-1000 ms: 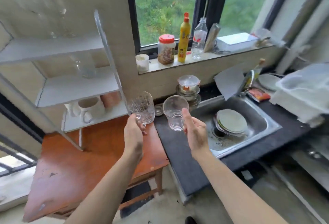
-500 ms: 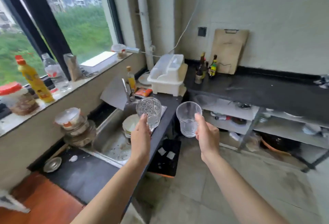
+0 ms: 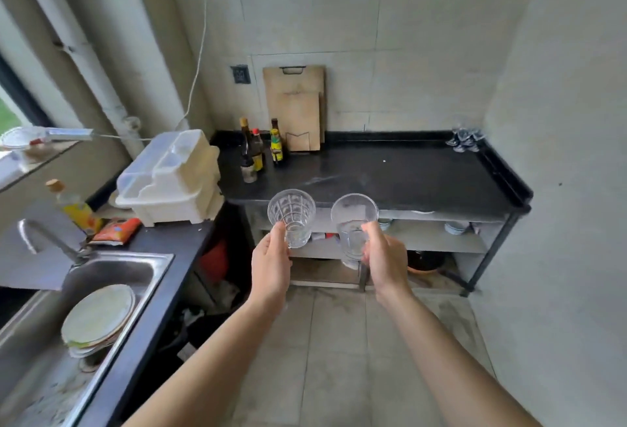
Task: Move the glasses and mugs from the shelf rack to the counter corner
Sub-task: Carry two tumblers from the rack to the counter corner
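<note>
We hold a patterned glass [image 3: 291, 219] in our left hand [image 3: 271, 267], fingers curled round its base, and a plain glass [image 3: 354, 223] gripped in our right hand [image 3: 383, 263]. Both are in the air before the front edge of the black worktop [image 3: 407, 175]. More glasses [image 3: 464, 140] stand in its far right corner.

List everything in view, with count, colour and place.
patterned glass: 1, clear, in left hand
plain glass: 1, clear, in right hand
corner glasses: several, clear, counter's far right corner
counter: 1, black, ahead
cutting boards: 2, wooden, leaning on wall behind counter
sauce bottles: several, dark and yellow, counter's back left
dish box: 1, white, beside sink
sink: 1, steel, lower left
plates: stack, pale, in sink
left hand: 1, grips patterned glass
right hand: 1, grips plain glass
</note>
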Demonstrator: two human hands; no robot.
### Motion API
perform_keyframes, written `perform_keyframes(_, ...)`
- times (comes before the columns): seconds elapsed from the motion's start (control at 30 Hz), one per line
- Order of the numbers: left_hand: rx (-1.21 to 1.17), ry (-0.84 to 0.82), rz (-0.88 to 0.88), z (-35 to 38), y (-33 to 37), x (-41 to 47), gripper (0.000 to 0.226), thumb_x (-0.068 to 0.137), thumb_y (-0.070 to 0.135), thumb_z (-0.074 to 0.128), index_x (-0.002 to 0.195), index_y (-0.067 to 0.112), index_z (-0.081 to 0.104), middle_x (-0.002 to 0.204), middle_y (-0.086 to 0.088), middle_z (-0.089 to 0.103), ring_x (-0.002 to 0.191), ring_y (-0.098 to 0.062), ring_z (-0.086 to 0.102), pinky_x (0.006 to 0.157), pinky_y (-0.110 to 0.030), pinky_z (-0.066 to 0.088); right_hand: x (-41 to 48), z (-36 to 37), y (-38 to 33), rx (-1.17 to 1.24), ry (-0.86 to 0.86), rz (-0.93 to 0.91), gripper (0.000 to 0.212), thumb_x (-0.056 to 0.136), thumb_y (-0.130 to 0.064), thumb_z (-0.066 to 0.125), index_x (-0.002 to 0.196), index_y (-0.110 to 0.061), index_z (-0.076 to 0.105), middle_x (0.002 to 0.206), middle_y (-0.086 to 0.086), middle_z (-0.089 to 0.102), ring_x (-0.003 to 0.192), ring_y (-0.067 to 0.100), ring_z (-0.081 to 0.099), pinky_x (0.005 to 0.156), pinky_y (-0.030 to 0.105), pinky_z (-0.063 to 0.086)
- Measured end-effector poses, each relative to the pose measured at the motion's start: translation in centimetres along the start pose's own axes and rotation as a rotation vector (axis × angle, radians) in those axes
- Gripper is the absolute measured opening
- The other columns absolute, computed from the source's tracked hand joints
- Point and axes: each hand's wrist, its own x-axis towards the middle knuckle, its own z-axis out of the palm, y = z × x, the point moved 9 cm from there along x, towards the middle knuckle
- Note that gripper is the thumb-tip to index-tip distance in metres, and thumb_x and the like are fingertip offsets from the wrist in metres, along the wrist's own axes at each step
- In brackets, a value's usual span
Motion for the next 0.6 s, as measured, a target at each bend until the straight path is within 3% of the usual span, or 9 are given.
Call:
perform_keyframes(0.07, 0.001, -0.035, 0.006, 3.4, -0.2, 1.9, 0.036, 0.098, 0.046, 0.047, 0.081, 0.014, 0.049, 0.074, -0.002, 0.042, 0.069, -0.014, 0.039, 0.067, -0.030, 0.039, 3.4, -1.4, -0.2, -0.018, 0.013, 0.016, 0.054, 0.072, -0.055, 0.056, 0.062, -0.005, 0.037, 0.065, 0.007, 0.034, 0.064, 0.020, 0.032, 0.065, 0.040, 0.027)
perform_keyframes(0.2, 0.031, -0.069, -0.018, 9.5, -1.6, 6.9, 0.040, 0.097, 0.051, 0.047, 0.079, 0.015, 0.055, 0.071, 0.001, 0.047, 0.067, -0.013, 0.044, 0.067, -0.030, 0.042, 9.7, -3.0, 0.3, 0.016, 0.056, 0.072, 0.044, 0.069, -0.055, 0.055, 0.054, -0.015, 0.043, 0.058, 0.003, 0.042, 0.056, 0.016, 0.040, 0.055, 0.028, 0.038)
perform_keyframes(0.33, 0.048, -0.144, -0.068, 16.6, -3.0, 13.3, 0.043, 0.094, 0.051, 0.047, 0.075, 0.012, 0.051, 0.072, -0.001, 0.048, 0.068, -0.016, 0.046, 0.070, -0.033, 0.043, 16.9, -4.8, 0.9, 0.014, 0.127, 0.107, 0.045, 0.066, -0.055, 0.056, 0.039, -0.020, 0.048, 0.055, -0.002, 0.058, 0.060, 0.017, 0.055, 0.071, 0.042, 0.051)
perform_keyframes(0.43, 0.037, -0.216, -0.076, 22.6, -2.5, 18.6, 0.040, 0.094, 0.047, 0.045, 0.076, 0.012, 0.047, 0.071, -0.003, 0.045, 0.063, -0.015, 0.042, 0.061, -0.030, 0.039, 23.2, -6.1, 0.1, 0.008, 0.195, 0.104, 0.047, 0.068, -0.055, 0.056, 0.037, -0.020, 0.050, 0.058, -0.003, 0.064, 0.069, 0.018, 0.062, 0.087, 0.049, 0.057)
perform_keyframes(0.6, 0.077, -0.359, -0.034, 32.8, 0.2, 26.5, 0.034, 0.094, 0.043, 0.044, 0.077, 0.014, 0.044, 0.072, -0.006, 0.040, 0.060, -0.013, 0.035, 0.053, -0.027, 0.033, 32.4, -9.7, -3.3, -0.040, 0.353, 0.096, 0.049, 0.066, -0.059, 0.054, 0.039, -0.019, 0.054, 0.060, 0.000, 0.067, 0.075, 0.020, 0.068, 0.089, 0.051, 0.059)
